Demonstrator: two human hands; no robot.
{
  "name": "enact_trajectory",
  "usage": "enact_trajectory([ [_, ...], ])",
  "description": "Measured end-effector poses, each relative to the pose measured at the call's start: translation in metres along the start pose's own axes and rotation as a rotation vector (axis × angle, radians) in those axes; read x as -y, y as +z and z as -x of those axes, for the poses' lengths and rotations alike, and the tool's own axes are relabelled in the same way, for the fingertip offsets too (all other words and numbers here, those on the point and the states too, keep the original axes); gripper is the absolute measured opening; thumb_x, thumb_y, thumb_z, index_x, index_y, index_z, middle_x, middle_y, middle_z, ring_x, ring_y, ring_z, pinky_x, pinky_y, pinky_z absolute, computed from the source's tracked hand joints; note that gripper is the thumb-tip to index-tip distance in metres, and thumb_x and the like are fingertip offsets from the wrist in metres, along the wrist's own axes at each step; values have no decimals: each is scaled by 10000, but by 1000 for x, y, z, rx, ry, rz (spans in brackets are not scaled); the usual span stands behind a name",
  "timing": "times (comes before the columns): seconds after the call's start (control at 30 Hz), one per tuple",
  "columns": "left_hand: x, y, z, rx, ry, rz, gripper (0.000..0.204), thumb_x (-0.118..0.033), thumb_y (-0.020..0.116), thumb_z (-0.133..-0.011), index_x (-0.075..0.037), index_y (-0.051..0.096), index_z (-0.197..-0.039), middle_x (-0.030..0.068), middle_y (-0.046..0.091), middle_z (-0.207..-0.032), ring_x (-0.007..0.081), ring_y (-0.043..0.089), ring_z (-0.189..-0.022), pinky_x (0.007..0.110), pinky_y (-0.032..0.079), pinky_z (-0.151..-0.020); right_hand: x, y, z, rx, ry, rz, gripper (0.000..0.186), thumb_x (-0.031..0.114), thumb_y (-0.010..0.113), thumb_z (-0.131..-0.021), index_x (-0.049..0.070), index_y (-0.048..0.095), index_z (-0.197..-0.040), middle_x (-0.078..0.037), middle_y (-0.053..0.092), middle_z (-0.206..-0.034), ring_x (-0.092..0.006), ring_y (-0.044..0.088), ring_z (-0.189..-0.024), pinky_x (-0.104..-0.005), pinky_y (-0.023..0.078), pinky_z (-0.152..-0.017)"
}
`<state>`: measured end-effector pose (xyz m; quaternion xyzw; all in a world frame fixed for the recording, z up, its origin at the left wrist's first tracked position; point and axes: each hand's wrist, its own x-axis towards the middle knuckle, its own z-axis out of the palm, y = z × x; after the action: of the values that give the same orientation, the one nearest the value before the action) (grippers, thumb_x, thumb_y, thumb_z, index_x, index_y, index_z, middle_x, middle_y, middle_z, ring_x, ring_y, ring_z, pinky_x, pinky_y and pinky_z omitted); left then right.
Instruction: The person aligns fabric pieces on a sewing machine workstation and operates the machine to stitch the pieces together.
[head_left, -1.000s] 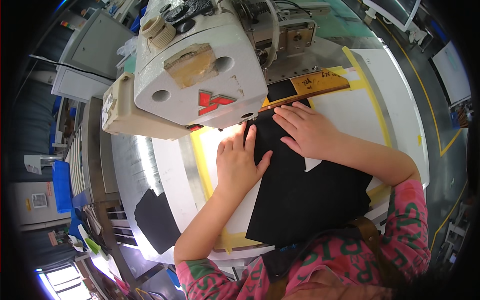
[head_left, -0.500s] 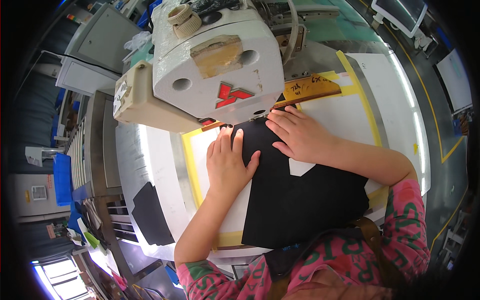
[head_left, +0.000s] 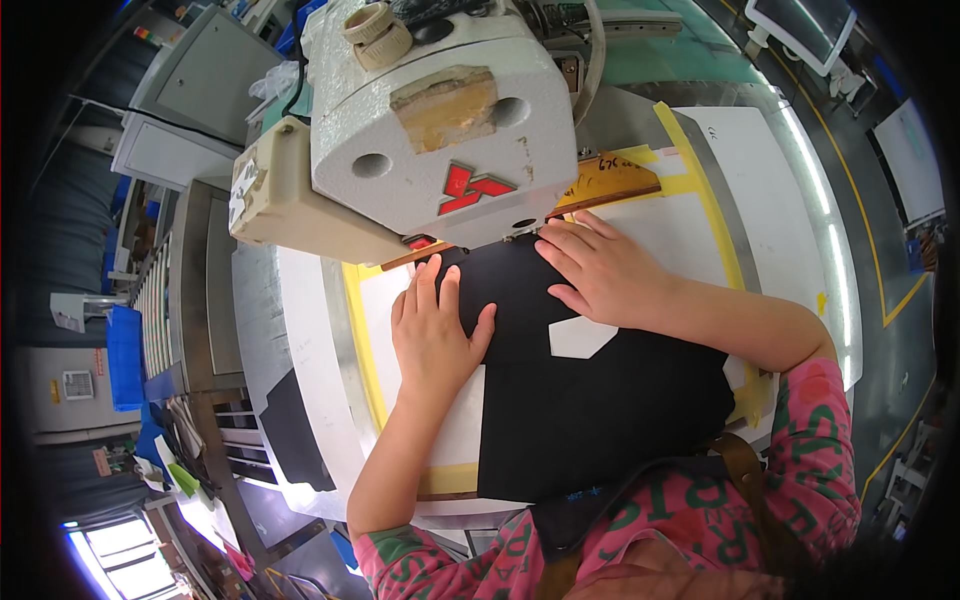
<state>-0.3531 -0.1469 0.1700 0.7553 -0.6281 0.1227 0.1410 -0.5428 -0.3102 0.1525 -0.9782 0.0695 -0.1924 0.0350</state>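
A piece of black fabric [head_left: 600, 415] lies over a white board [head_left: 655, 225] edged with yellow tape, reaching back under a white industrial sewing machine head [head_left: 440, 150] with a red emblem. My left hand [head_left: 436, 335] presses on the fabric's left edge, fingers spread and stretched forward. Flat on the fabric to the right of the machine's front is my right hand [head_left: 605, 270], its fingers extended. A white angular shape [head_left: 583, 338] shows within the black just below the right hand; whether it is a cutout or a patch I cannot tell. The machine head hides the fabric's far end.
A wooden strip [head_left: 612, 183] with handwriting lies on the board beside the machine. Another black piece [head_left: 294, 430] rests at the table's left. A beige box [head_left: 310, 200] juts from the machine's left side. A blue bin [head_left: 126, 345] stands further left, and a monitor [head_left: 800, 28] at upper right.
The fabric and taped board have shifted left under the machine, the white shape with them. My left hand has moved left too. The right hand has hardly moved.
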Motion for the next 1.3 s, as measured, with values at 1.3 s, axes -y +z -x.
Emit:
enact_trajectory([
  [1.3, -50, 9, -20, 25, 162, 151, 570, -287, 731, -752, -66, 571, -1252, 131, 500, -1353, 302, 507, -1193, 420, 378, -1016, 1, -14, 18, -32, 64, -30, 469, 322, 611, -881, -10, 606, -1212, -147, 513, -1361, -284, 436, -1293, -474, 346, -1058],
])
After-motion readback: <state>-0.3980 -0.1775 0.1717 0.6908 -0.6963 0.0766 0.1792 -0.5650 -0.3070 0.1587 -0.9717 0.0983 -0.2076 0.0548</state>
